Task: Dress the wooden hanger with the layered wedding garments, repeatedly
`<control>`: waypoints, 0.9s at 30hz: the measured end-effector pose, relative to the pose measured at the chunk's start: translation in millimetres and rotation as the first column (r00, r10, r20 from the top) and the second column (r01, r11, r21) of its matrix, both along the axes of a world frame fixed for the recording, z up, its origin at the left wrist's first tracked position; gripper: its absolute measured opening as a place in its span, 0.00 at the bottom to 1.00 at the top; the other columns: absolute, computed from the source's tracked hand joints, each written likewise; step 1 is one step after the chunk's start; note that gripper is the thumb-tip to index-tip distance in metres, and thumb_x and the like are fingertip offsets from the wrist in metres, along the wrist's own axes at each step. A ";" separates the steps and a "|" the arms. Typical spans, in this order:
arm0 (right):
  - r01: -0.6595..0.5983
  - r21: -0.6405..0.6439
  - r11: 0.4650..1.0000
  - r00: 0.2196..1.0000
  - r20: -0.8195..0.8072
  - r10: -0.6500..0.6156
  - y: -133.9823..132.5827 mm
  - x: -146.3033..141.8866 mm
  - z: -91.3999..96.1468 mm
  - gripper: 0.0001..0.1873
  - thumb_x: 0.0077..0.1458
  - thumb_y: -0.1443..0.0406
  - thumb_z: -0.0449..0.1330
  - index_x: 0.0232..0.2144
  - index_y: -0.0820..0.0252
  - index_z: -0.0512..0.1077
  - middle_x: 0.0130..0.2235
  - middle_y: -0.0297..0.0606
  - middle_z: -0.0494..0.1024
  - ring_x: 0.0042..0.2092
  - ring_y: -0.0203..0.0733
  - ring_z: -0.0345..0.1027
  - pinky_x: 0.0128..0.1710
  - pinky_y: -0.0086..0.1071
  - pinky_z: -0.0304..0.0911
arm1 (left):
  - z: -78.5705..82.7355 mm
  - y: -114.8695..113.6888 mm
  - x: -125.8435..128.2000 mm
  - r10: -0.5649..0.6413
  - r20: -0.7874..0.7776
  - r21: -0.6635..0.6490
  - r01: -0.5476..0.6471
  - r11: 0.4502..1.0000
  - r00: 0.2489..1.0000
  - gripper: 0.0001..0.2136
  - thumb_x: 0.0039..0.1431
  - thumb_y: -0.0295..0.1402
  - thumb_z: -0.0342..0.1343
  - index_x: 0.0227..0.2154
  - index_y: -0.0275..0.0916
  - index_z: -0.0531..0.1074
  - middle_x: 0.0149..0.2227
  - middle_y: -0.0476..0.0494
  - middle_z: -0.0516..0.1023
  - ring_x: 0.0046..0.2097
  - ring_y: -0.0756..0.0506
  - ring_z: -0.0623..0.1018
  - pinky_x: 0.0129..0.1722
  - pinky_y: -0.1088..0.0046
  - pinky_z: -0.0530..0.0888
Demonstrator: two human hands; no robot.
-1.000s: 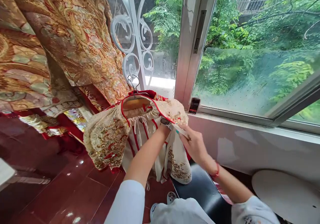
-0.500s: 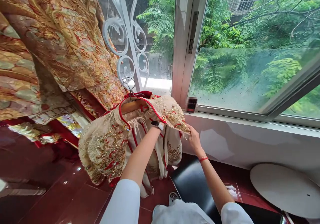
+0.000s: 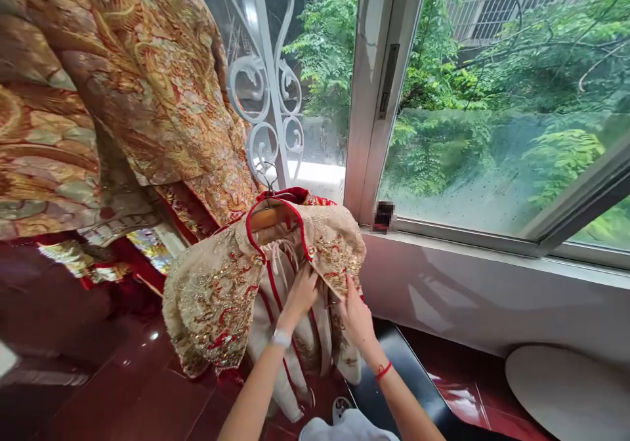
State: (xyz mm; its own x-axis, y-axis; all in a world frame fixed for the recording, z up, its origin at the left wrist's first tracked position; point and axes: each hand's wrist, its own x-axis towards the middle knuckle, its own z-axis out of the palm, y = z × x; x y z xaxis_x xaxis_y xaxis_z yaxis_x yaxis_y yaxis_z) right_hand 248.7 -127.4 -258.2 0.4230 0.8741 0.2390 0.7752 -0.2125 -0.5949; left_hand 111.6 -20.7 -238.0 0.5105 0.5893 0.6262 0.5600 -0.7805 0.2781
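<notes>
Embroidered cape [image 3: 226, 290], cream and gold, red piping; on hanger [image 3: 270, 195], below and left of the window post [image 3: 367, 132]. Left hand [image 3: 300, 298], white wristband [image 3: 281, 338]: below and left of the post, fingers at the cape's front edge; whether they grip cannot be told. Right hand [image 3: 357, 319], red bracelet [image 3: 383, 369]: below the post, fingers narrowed, holding the same edge. Gold brocade robe [image 3: 152, 86]: left of the post.

The beaded garment [image 3: 216, 303] hides the ends of its hanger [image 3: 270, 193].
</notes>
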 end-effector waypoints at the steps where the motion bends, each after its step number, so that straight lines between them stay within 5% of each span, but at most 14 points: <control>1: 0.065 0.033 0.997 0.998 -0.009 -0.065 -5.3 9.0 -4.2 0.29 0.62 0.68 0.45 0.65 0.63 0.56 0.57 0.51 0.73 0.48 0.48 0.76 0.44 0.37 0.70 | -11.9 -10.7 -20.7 0.122 0.071 0.084 -0.128 0.988 0.990 0.09 0.64 0.28 0.54 0.45 0.40 0.75 0.45 0.37 0.76 0.48 0.41 0.77 0.50 0.59 0.74; 2: 0.125 0.048 0.991 0.992 -0.010 -0.125 -10.3 17.6 -7.9 0.26 0.64 0.66 0.44 0.62 0.62 0.59 0.55 0.50 0.74 0.44 0.47 0.77 0.40 0.36 0.70 | -23.8 -20.7 -43.6 0.271 0.167 0.159 -0.298 0.941 0.948 0.09 0.62 0.29 0.56 0.45 0.40 0.74 0.44 0.36 0.75 0.48 0.39 0.76 0.51 0.57 0.72; 4: 0.207 0.032 0.978 0.978 0.034 -0.208 -16.1 32.7 -12.9 0.20 0.66 0.62 0.43 0.54 0.61 0.65 0.49 0.47 0.76 0.37 0.46 0.75 0.33 0.36 0.67 | -43.4 -34.3 -91.3 0.543 0.348 0.219 -0.629 0.746 0.764 0.15 0.57 0.38 0.62 0.45 0.37 0.72 0.42 0.35 0.75 0.47 0.35 0.75 0.50 0.52 0.70; 6: 0.190 0.013 0.982 0.971 0.143 -0.190 -13.9 43.4 -14.3 0.18 0.67 0.60 0.42 0.46 0.61 0.69 0.45 0.47 0.75 0.38 0.48 0.73 0.33 0.36 0.64 | -51.4 -37.0 -133.0 0.677 0.342 0.195 -0.754 0.627 0.652 0.19 0.55 0.43 0.63 0.45 0.36 0.71 0.40 0.34 0.75 0.45 0.34 0.75 0.46 0.52 0.70; 9: -0.038 -0.031 0.999 0.963 0.265 0.045 0.1 46.1 -10.3 0.15 0.66 0.63 0.44 0.37 0.60 0.70 0.43 0.48 0.75 0.43 0.49 0.70 0.39 0.36 0.64 | -39.4 -32.2 -167.3 0.669 0.187 0.115 -0.692 0.713 0.719 0.11 0.62 0.37 0.55 0.43 0.37 0.71 0.38 0.35 0.78 0.40 0.35 0.77 0.41 0.59 0.71; 11: -0.227 -0.081 0.971 0.944 0.226 0.240 7.7 35.0 -2.7 0.14 0.64 0.67 0.45 0.34 0.60 0.69 0.39 0.46 0.75 0.40 0.46 0.70 0.39 0.35 0.63 | -20.2 -37.3 -165.8 0.636 0.156 0.011 -0.645 0.764 0.756 0.10 0.64 0.33 0.50 0.44 0.37 0.71 0.36 0.36 0.80 0.37 0.37 0.79 0.36 0.64 0.71; 14: -0.510 -0.039 0.859 0.853 0.105 0.511 3.9 0.7 15.8 0.13 0.62 0.70 0.46 0.30 0.59 0.67 0.32 0.40 0.74 0.34 0.41 0.67 0.37 0.32 0.62 | 10.1 -65.7 -128.6 0.627 0.179 -0.110 -0.618 0.778 0.758 0.10 0.65 0.32 0.47 0.43 0.36 0.71 0.28 0.40 0.78 0.28 0.40 0.78 0.28 0.68 0.68; 17: -0.702 0.117 0.703 0.708 0.009 0.706 -8.7 -35.2 30.5 0.13 0.65 0.68 0.46 0.34 0.59 0.69 0.35 0.41 0.76 0.36 0.41 0.68 0.40 0.32 0.64 | 24.0 -92.8 -71.4 0.531 0.124 -0.158 -0.511 0.845 0.838 0.10 0.66 0.32 0.47 0.44 0.36 0.72 0.27 0.41 0.78 0.27 0.42 0.79 0.26 0.71 0.69; 21: -0.727 0.052 0.685 0.682 -0.064 0.729 0.5 -52.9 23.2 0.13 0.65 0.69 0.46 0.38 0.60 0.70 0.40 0.44 0.78 0.41 0.44 0.72 0.44 0.34 0.66 | 12.0 -80.1 -24.9 0.551 -0.076 -0.260 -0.550 0.793 0.831 0.18 0.65 0.27 0.46 0.55 0.27 0.68 0.31 0.34 0.81 0.30 0.40 0.82 0.25 0.72 0.72; 24: -0.687 -0.155 0.710 0.717 0.015 0.697 24.4 -52.8 7.8 0.11 0.61 0.73 0.49 0.39 0.61 0.71 0.42 0.46 0.79 0.43 0.45 0.73 0.46 0.34 0.65 | -1.7 -51.5 -24.3 0.592 -0.148 -0.295 -0.607 0.738 0.792 0.22 0.63 0.23 0.46 0.60 0.23 0.64 0.35 0.30 0.82 0.34 0.38 0.84 0.27 0.71 0.75; 27: -0.647 -0.274 0.712 0.713 0.114 0.692 44.6 -57.2 -2.1 0.11 0.60 0.74 0.51 0.40 0.62 0.71 0.43 0.48 0.78 0.41 0.44 0.74 0.43 0.33 0.64 | -7.8 -33.2 -34.6 0.553 -0.109 -0.298 -0.558 0.775 0.826 0.24 0.63 0.23 0.48 0.62 0.24 0.61 0.40 0.27 0.82 0.38 0.38 0.84 0.33 0.69 0.78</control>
